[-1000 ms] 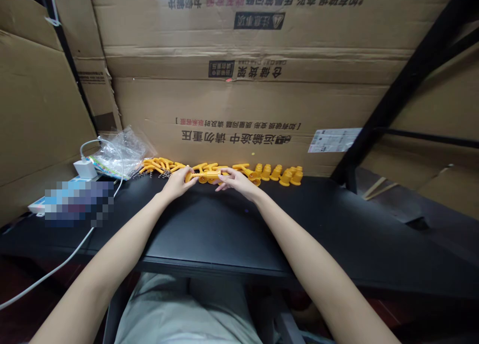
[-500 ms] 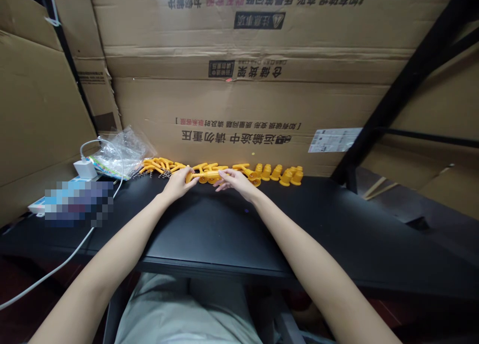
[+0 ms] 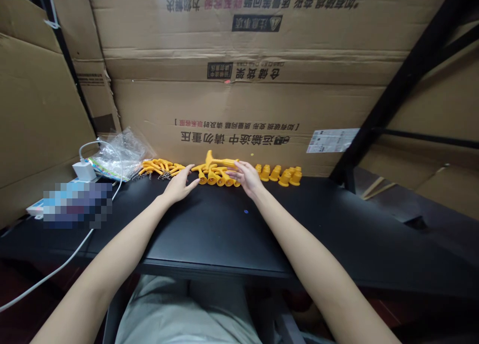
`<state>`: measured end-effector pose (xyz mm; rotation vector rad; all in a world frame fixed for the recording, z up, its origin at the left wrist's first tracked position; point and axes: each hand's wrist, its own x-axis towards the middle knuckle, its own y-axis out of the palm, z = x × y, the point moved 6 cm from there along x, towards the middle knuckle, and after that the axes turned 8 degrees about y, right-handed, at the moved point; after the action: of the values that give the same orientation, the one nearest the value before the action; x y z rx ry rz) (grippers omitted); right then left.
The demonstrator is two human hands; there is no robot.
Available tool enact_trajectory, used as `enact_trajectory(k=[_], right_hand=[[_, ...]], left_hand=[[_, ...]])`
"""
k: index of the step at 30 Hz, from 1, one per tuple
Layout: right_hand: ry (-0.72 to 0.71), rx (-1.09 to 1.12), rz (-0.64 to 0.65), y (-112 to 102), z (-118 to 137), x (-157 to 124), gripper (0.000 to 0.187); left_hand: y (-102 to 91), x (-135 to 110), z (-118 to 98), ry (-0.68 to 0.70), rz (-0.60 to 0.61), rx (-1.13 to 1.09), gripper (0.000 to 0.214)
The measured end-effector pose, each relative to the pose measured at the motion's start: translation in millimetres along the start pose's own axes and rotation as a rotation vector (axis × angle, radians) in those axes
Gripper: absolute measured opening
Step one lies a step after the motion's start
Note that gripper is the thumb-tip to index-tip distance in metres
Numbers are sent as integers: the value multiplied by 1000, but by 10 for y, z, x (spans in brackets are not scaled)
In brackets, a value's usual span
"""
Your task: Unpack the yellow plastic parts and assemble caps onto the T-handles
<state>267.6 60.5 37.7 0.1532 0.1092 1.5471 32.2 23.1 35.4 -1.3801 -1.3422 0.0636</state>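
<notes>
My right hand (image 3: 247, 178) is closed on one end of a yellow T-handled corkscrew (image 3: 222, 161), held nearly level with its crossbar toward the left. My left hand (image 3: 180, 184) is open and holds nothing, thumb and fingers apart. Between and behind the hands is a row of yellow T-handled pieces with flared bell ends (image 3: 211, 178). Left of my left hand lies a heap of yellow T-handles with metal spirals (image 3: 160, 167). Several yellow flared caps (image 3: 285, 176) stand to the right of my right hand.
The black table (image 3: 209, 229) meets a cardboard wall (image 3: 239, 99) at the back. At left are a clear plastic bag (image 3: 125, 149), a white charger (image 3: 84, 170) and a cable (image 3: 71, 257). A black metal post (image 3: 396, 89) slants up on the right.
The yellow corkscrew has left my left hand. My right hand has raised it slightly and tilted its crossbar upright. My left hand has opened and stays near the same place.
</notes>
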Motion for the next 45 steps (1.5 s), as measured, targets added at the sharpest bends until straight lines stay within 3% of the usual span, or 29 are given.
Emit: enact_trajectory(k=[3,5,9,13,20,27,33,37,42,45], right_hand=[[-282,-316,-232,-337,115,76,33],[-447,-642,-286,-420,144,67,35],[-582,-1178,-211,-349,33,31,36],[-522,-1422,-115,-234,-83,26,41],[-297,-1512,-77,-211,-157,29,53],[-438,-1556,-187,-218,-155,56,39],[-574,-1501,-206,-245,-183,78,43],[-525,-1424,-281,-282,-201,107,46],[-525,-1333,-285,-329,-167,135,49],[-513,-1213,-427,-529,-42,157,48]], left_hand=[[52,-8,12,15,40,9,46],[82,-10,13,28,64,7,43],[103,-10,-2,41,77,2,40],[105,-10,-19,39,99,5,38],[127,-22,-49,49,148,-12,39],[149,-28,-52,44,184,-26,41],[152,-29,-52,35,201,-28,40],[150,-28,-63,42,198,-35,38],[158,-28,-67,48,214,-33,38],[158,-27,-66,48,216,-35,39]])
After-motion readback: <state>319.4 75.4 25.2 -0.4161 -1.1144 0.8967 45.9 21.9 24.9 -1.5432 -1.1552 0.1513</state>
